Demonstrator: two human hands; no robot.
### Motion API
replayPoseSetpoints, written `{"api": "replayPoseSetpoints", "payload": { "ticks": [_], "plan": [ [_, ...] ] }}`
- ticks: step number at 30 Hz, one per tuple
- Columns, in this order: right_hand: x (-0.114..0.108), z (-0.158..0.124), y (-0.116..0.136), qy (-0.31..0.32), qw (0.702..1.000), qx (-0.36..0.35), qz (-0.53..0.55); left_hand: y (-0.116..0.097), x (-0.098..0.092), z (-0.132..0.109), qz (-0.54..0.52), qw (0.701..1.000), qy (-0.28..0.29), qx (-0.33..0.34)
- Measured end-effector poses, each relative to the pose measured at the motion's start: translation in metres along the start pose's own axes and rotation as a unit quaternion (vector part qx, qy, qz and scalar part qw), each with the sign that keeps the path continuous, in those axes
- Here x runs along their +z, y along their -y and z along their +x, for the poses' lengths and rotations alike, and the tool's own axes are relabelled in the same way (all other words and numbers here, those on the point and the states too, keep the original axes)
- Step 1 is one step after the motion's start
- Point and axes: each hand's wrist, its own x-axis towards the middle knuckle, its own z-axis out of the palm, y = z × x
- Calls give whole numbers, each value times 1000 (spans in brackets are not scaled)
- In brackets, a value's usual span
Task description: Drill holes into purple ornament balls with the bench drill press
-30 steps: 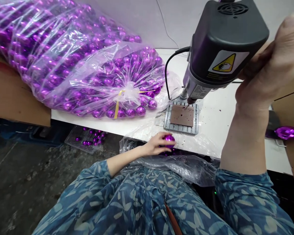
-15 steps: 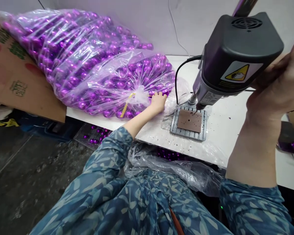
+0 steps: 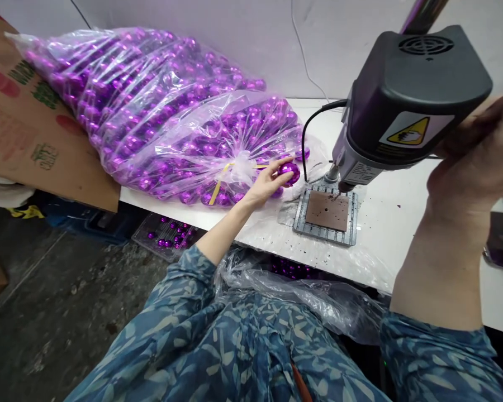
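Pinching a purple ball (image 3: 289,173) at twelve o'clock with the left hand (image 3: 265,187), right hand (image 3: 471,151) behind the drill (image 3: 411,84), grip unclear

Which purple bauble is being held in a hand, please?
The purple bauble in the left hand, outside the clear plastic bag, unlike those packed within it.

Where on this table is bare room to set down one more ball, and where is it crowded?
White tabletop shows between the metal jig plate and the right forearm, with dark specks. A narrower strip runs below the bag of purple baubles. Crowded around the left hand holding a bauble.
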Motion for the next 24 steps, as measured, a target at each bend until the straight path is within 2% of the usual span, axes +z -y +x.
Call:
{"api": "replayPoseSetpoints", "payload": {
  "ticks": [2, 5, 8, 11, 14, 17, 20, 24],
  "plan": [
    [2, 0, -1, 2, 1000, -27, 14, -5, 3, -21, -116, 992, 20, -53],
    [2, 1, -5, 4, 999, -26, 30, -7, 15, -41, -216, 968, 36, -121],
    [1, 2, -7, 18, 998, -35, 45, -4, 32, -49, -280, 945, 39, -166],
    [4, 2, -4, 28, 995, -69, 63, 1, 50, -51, -309, 933, 44, -178],
    [7, 0, 3, 30, 996, -66, 52, 9, 66, -49, -292, 940, 46, -168],
    [8, -2, 7, 33, 997, -63, 26, 23, 80, -42, -237, 961, 34, -137],
    [7, -1, 5, 37, 997, -65, 7, 39, 92, -29, -164, 982, 18, -91],
    [4, 2, -1, 32, 996, -80, -18, 55, 103, -13, -100, 993, 23, -52]
  ]
}}
